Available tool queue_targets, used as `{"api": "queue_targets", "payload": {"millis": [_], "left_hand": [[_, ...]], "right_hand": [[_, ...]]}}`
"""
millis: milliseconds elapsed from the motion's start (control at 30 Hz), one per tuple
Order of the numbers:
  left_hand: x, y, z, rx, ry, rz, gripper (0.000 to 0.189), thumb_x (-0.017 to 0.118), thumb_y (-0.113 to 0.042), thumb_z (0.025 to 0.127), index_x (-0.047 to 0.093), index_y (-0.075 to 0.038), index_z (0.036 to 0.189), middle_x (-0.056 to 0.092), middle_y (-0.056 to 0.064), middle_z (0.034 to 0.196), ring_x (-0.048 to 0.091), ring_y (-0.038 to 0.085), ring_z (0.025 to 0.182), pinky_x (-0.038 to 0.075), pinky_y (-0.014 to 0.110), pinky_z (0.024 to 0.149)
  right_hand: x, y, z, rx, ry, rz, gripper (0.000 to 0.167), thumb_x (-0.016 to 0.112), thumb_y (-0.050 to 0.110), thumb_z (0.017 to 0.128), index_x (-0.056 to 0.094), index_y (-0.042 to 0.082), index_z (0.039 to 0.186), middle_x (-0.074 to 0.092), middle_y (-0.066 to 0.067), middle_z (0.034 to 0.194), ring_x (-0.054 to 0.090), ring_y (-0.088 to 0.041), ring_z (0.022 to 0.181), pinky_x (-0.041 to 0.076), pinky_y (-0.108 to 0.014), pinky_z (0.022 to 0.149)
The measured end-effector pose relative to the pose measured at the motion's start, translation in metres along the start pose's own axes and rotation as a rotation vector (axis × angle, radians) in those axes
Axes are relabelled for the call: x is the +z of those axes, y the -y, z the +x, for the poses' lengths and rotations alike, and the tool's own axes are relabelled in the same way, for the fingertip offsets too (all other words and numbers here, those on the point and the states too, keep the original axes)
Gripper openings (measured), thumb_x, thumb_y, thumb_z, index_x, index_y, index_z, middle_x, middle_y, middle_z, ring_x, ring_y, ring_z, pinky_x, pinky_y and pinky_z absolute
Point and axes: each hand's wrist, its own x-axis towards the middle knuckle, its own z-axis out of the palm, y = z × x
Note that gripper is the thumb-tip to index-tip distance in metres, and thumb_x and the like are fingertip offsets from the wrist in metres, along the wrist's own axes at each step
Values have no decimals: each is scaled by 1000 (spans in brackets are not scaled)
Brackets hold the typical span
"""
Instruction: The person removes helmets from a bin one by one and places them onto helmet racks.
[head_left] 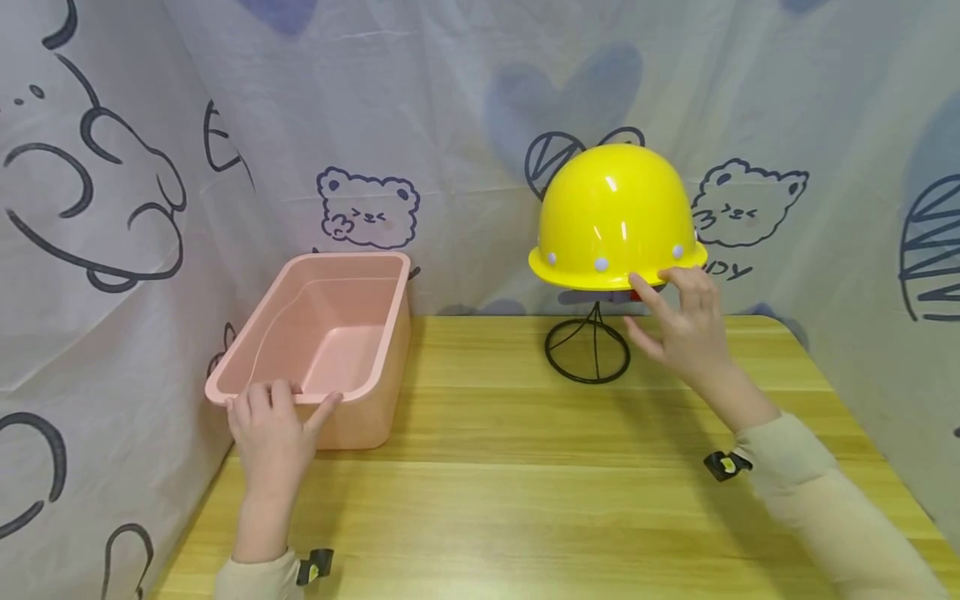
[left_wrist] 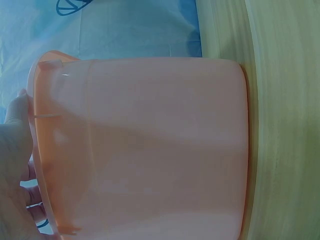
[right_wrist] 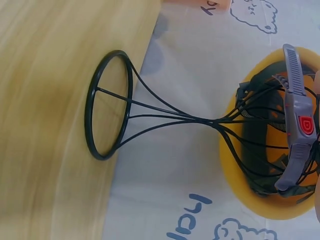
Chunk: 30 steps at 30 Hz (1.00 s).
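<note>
At the left of the head view, my left hand (head_left: 273, 433) holds the near rim of a pink plastic bin (head_left: 390, 350), its fingers bent over the edge and the thumb spread along it. The left wrist view shows that bin's near wall (left_wrist: 150, 140) close up. My right hand (head_left: 686, 329) touches the brim of a yellow hard hat (head_left: 615, 208) with its fingertips, thumb apart below. The hat sits on a black wire stand (head_left: 587, 382). In the right wrist view, the hat's grey strap with a red knob (right_wrist: 306, 125) shows beneath the shell.
A wooden table (head_left: 480, 500) bears the bin and the wire stand. Behind and at both sides hangs a pale cloth (head_left: 457, 167) with bear drawings, close to the bin and hat. A black wrist strap piece (head_left: 726, 465) shows at the right sleeve.
</note>
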Motion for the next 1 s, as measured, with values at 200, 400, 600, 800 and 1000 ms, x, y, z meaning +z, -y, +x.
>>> {"api": "queue_targets", "payload": {"millis": [200,400,600,800,1000], "left_hand": [[1,3,0,-3,12,0,90,34,-82,81,52,5,93,48,27,93,42,46,91,32,61,93],[0,4,1,2,26,-2,90,35,-82,81,52,5,93,48,27,93,42,46,90,32,61,93],[-1,4,0,-13,35,-11,90,34,-83,81,51,5,93,48,28,95,41,46,92,30,62,95],[0,6,0,-6,21,-14,90,34,-82,82,52,5,94,49,28,95,42,47,93,31,62,95],[0,8,-1,-8,28,-21,90,35,-82,81,51,5,94,48,27,95,41,46,93,30,62,95]], "right_hand": [[-5,7,-4,4,37,0,46,52,38,92,58,14,130,47,-27,113,42,-42,104,36,-56,91],[-6,11,-10,2,51,12,45,52,35,92,57,13,131,48,-27,112,43,-41,102,38,-55,90],[-6,13,-14,-10,48,18,45,53,34,91,59,13,130,49,-27,112,45,-40,102,39,-55,91],[-7,14,-16,-12,62,10,45,54,33,90,59,13,131,49,-27,112,45,-41,102,39,-56,92],[-8,16,-23,-20,87,-2,47,56,31,89,58,12,132,49,-27,113,44,-41,102,38,-54,91]]}}
